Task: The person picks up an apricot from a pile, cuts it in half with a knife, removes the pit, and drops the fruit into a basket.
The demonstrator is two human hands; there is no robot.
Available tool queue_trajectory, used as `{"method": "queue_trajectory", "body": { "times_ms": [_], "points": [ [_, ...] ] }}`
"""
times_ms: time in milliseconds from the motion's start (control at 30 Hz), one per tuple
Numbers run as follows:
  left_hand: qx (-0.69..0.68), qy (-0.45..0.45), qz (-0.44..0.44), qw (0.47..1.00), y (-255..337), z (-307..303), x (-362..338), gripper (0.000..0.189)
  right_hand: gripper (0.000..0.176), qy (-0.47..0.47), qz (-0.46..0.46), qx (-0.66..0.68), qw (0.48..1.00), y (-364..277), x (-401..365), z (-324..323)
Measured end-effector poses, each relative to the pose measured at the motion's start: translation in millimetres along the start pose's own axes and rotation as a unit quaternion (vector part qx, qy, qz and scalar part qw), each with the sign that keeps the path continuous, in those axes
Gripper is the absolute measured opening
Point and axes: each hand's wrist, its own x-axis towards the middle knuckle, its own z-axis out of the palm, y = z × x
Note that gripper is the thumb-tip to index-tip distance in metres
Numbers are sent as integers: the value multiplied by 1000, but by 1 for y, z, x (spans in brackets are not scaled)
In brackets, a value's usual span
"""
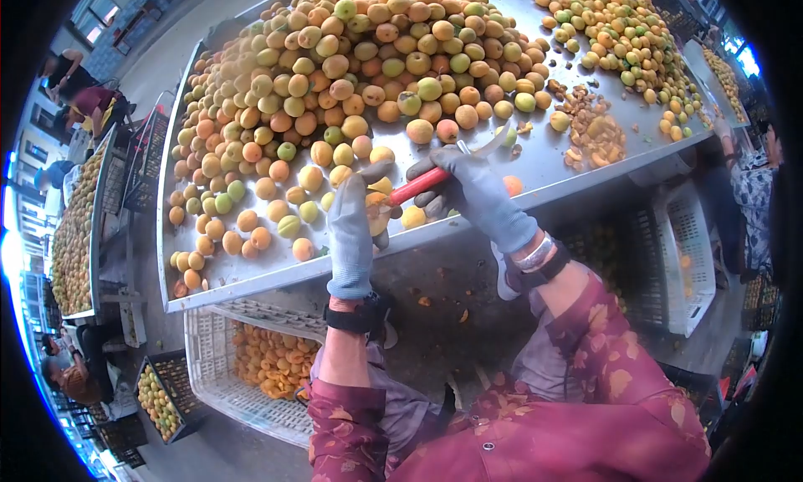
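My left hand (pixel 351 227), in a grey-blue work glove, is closed around an apricot (pixel 378 212) that looks cut open, with orange flesh showing. In my right hand (pixel 477 189), gloved the same way, is a red-handled knife (pixel 421 186). Its curved blade (pixel 493 144) points away to the upper right, while the handle's left end meets the apricot. Both hands are above the near edge of a metal table (pixel 242 291). Just beyond them spreads a large heap of whole apricots (pixel 335 72), some orange and some greenish.
Apricot scraps (pixel 592 130) lie right on the table, near a second apricot heap (pixel 615 30). Below stand a white crate (pixel 213 373) holding apricot halves (pixel 272 361) and another white crate (pixel 687 264) at right. A black crate (pixel 171 394) is lower left. Other people work beyond.
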Motion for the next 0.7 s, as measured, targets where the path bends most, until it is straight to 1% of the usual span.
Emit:
{"method": "queue_trajectory", "body": {
  "times_ms": [33,67,100,167,300,367,400,433,467,500,567,600,667,700],
  "points": [
    [32,-7,0,999,1,-2,0,32,43,4,3,29,1000,4,1,0],
    [64,-14,0,998,1,-3,0,40,45,9,5,59,998,8,3,-1],
    [64,-13,0,998,-1,-3,1,40,45,8,5,59,998,10,4,-2],
    [48,27,67,996,-8,1,2,42,46,-22,18,81,996,14,5,-4],
    [14,32,33,999,-13,2,1,44,46,-7,27,98,995,19,7,-3],
    [7,71,82,994,-13,5,1,46,47,-5,30,105,994,20,7,-3],
    [8,72,82,994,-8,3,1,46,47,-6,30,105,994,20,7,-2],
    [-90,35,-8,995,2,-1,0,39,47,2,26,99,995,19,6,0],
    [-186,-3,-98,978,12,-5,0,33,47,10,21,94,995,19,6,0],
    [-186,-3,-98,978,22,-9,1,33,47,10,21,94,995,21,7,-1],
    [-337,-27,-204,919,37,-13,2,49,47,-30,33,127,991,26,11,-6],
    [-337,-28,-203,919,38,-11,3,49,47,-29,32,127,991,25,11,-5],
    [-416,1,-175,892,37,-4,4,54,47,-14,24,120,992,22,9,0],
    [-405,-12,-193,893,36,-5,5,56,47,-14,24,120,992,22,8,2]
  ]
}}
